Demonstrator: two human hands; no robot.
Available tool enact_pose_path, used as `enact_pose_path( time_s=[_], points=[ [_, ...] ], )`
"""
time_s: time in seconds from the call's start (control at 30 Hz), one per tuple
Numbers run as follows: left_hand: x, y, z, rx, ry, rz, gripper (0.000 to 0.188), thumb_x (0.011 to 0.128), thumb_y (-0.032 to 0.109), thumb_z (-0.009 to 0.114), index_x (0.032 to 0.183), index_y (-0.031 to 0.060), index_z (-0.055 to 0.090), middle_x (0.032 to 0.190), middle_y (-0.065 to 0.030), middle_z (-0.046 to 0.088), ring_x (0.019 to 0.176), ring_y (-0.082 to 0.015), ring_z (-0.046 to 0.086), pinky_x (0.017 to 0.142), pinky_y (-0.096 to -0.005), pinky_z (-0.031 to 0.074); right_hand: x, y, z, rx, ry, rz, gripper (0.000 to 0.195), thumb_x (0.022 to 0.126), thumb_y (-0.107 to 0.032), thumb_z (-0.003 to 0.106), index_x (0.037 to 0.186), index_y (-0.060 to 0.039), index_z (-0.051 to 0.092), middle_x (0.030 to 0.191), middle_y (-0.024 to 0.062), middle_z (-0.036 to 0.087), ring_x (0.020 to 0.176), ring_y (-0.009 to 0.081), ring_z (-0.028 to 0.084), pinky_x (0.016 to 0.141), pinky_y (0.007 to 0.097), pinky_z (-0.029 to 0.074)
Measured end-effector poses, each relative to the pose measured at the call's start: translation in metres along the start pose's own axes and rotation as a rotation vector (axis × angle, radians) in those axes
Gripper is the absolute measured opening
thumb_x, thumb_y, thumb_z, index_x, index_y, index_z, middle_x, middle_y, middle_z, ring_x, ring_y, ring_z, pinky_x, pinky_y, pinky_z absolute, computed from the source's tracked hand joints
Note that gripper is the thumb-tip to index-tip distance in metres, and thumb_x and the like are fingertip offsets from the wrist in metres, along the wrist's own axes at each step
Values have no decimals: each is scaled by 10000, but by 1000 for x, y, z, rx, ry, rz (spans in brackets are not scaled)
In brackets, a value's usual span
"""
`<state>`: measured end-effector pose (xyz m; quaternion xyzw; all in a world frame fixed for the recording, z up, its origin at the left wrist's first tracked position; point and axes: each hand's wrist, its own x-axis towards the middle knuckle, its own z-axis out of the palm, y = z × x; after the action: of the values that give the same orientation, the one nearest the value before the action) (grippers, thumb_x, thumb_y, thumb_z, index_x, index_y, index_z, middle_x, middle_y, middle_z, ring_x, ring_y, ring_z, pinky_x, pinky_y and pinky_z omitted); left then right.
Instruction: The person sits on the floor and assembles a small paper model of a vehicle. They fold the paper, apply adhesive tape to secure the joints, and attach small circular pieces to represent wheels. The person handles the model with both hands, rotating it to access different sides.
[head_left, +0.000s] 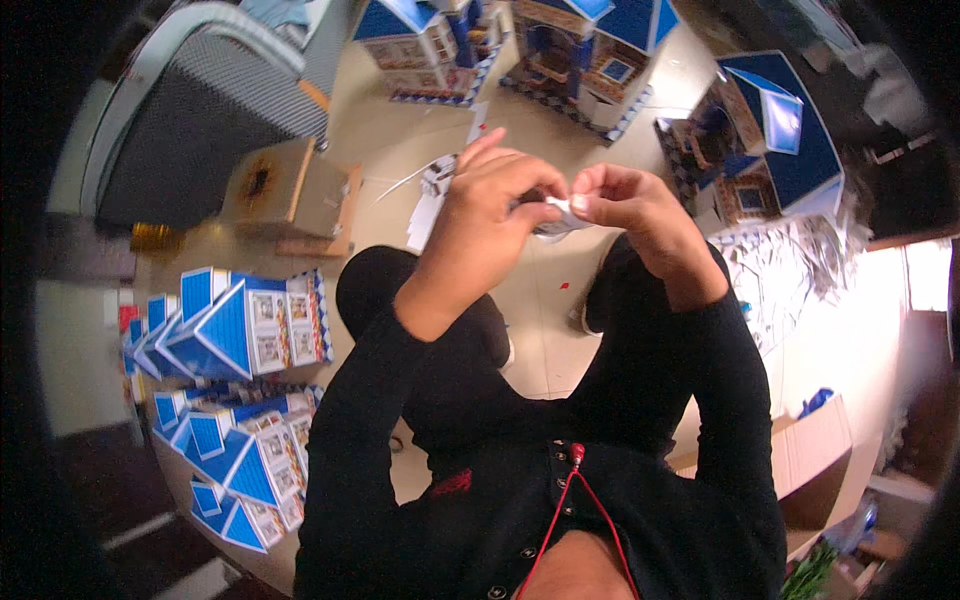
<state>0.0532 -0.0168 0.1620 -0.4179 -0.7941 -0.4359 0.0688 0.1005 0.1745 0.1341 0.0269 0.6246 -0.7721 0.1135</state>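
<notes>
Between my hands, above the tiled floor, is a small white piece of paper or card (561, 217) with some print on it. My left hand (487, 217) pinches its left side with thumb and forefinger, the other fingers raised. The fingertips of my right hand (628, 202) grip its upper right corner. My fingers hide much of the piece. Beyond my left hand, white printed sheets or strips (431, 202) lie on the floor.
Model houses with blue roofs stand ahead (577, 60), at the right (780, 135) and at the left (232, 322). A cardboard box (274, 187) is at the left, white paper scraps (787, 270) at the right, an open carton (814, 450) at the lower right.
</notes>
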Motion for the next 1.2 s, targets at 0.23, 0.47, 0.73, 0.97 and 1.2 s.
enact_pose_path(
  time_s=[0.23, 0.47, 0.73, 0.97, 1.2],
  points=[
    [-4, -1, 4, 22, 55, 84, 160, 689, 0, 679, 816, 74, 616, 736, -61, 602, 852, -239, 596, 1057, -446, 303, 3, 7, -3, 62, -81, 7, 103, 828, -105, 671, 881, -47, 603, 839, -9, 608, 795, 90, 555, 768, 232, 410],
    [1, -4, 5, 52, 70, 78, 139, 715, 42, 676, 840, 61, 618, 756, -63, 624, 782, -236, 612, 1062, -450, 311, 3, 9, 4, -8, 85, -161, 127, 835, -117, 677, 892, -41, 593, 833, -21, 601, 753, 61, 539, 693, 200, 411],
    [5, -11, 11, -153, 164, -211, 124, 758, -8, 663, 864, 21, 605, 730, -25, 612, 674, -116, 563, 1063, -420, 321, 0, -3, 17, -1039, 476, -867, 236, 669, -151, 769, 860, -94, 644, 900, 37, 642, 906, 261, 549, 817, 365, 405],
    [8, -2, 12, -24, 146, -145, 127, 728, 26, 690, 803, 27, 587, 746, -85, 601, 729, -268, 586, 1072, -480, 297, -4, -2, 15, -922, 443, -813, 163, 670, -128, 763, 766, -94, 636, 872, 22, 641, 890, 251, 541, 795, 367, 407],
    [3, 4, 6, 245, 130, -8, 137, 666, 89, 728, 726, 86, 605, 891, -20, 589, 1051, -244, 528, 1093, -501, 196, -12, 2, 19, -868, 347, -779, 135, 690, -125, 746, 768, -77, 646, 857, 39, 631, 893, 263, 532, 797, 370, 407]
  ],
)
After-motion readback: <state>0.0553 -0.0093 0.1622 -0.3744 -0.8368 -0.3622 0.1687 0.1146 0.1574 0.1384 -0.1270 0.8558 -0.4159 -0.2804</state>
